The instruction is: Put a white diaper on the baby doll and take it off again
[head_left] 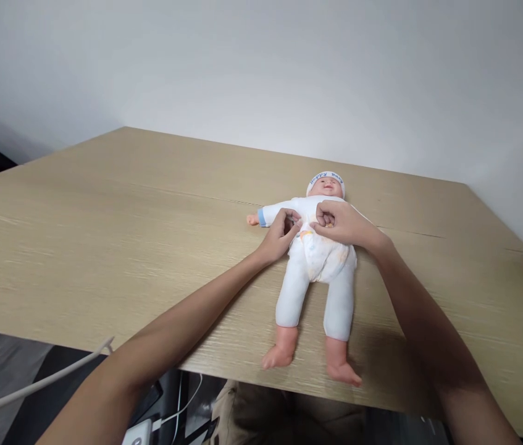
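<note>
A baby doll [317,272] in a white suit and white cap lies on its back on the wooden table [104,235], head away from me, bare feet near the front edge. A diaper [321,253] wraps its hips. My left hand [282,232] pinches the diaper's top edge at the doll's waist on the left side. My right hand [338,222] rests on the doll's belly with its fingers curled onto the diaper's top on the right side. Both hands are closed on the diaper.
A white wall stands behind the table. A white cable [34,386] runs below the table's front edge at the left, toward a white charger [138,432]. My lap shows under the edge.
</note>
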The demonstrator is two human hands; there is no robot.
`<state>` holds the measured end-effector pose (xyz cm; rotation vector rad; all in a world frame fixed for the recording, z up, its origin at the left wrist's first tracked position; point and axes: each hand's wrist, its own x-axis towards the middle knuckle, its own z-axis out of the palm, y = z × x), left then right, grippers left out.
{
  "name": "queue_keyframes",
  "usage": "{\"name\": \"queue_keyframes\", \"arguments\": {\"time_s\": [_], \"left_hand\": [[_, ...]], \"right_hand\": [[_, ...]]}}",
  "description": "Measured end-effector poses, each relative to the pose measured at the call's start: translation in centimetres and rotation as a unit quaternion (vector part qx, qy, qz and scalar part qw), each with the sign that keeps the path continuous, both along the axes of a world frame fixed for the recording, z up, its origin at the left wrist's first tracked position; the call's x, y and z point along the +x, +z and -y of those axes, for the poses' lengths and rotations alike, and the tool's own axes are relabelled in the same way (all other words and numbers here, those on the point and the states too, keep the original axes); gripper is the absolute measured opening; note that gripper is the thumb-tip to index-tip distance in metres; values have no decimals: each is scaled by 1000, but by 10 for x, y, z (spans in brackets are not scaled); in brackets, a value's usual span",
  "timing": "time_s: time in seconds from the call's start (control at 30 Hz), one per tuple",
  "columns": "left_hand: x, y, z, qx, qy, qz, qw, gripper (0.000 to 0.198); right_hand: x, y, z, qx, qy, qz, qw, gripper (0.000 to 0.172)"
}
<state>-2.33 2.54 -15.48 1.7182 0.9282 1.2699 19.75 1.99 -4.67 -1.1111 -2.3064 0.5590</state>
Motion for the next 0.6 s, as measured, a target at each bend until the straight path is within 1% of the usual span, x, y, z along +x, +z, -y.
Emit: {"name": "queue_keyframes", "arguments": {"time_s": [0.07, 0.13, 0.23, 0.3, 0.37, 0.43, 0.5, 0.53, 0.57, 0.6], "left_hand": [[2, 3, 2, -2, 11, -1, 1000, 42], [3, 11, 9, 4, 31, 2, 1000, 41], [0, 32, 33, 18, 68, 12, 997, 35], [-7, 49, 56, 39, 57, -2, 998, 37], [-17, 64, 79, 79, -11, -48, 996, 41], [-26, 72, 96, 125, -109, -112, 980, 45], [-32, 73, 103, 155, -192, -184, 951, 49], [-34, 71, 103, 162, -221, -214, 938, 50], [-35, 69, 101, 162, -241, -235, 928, 51], [-36, 66, 98, 158, -252, -249, 922, 53]], "right_hand": [[0, -1, -1, -7, 9, -14, 1000, 22], [0, -2, 1, 9, 5, -32, 999, 19], [1, -4, 18, 100, -15, -62, 993, 15], [3, -4, 43, 166, -33, -79, 982, 17], [4, -6, 78, 201, -34, -95, 974, 19], [4, -9, 116, 202, 33, -82, 975, 14], [5, -16, 145, 178, 124, -44, 975, 6], [6, -21, 155, 158, 159, -16, 974, 8], [9, -26, 160, 135, 181, 13, 974, 13], [12, -32, 161, 111, 187, 41, 975, 17]]}}
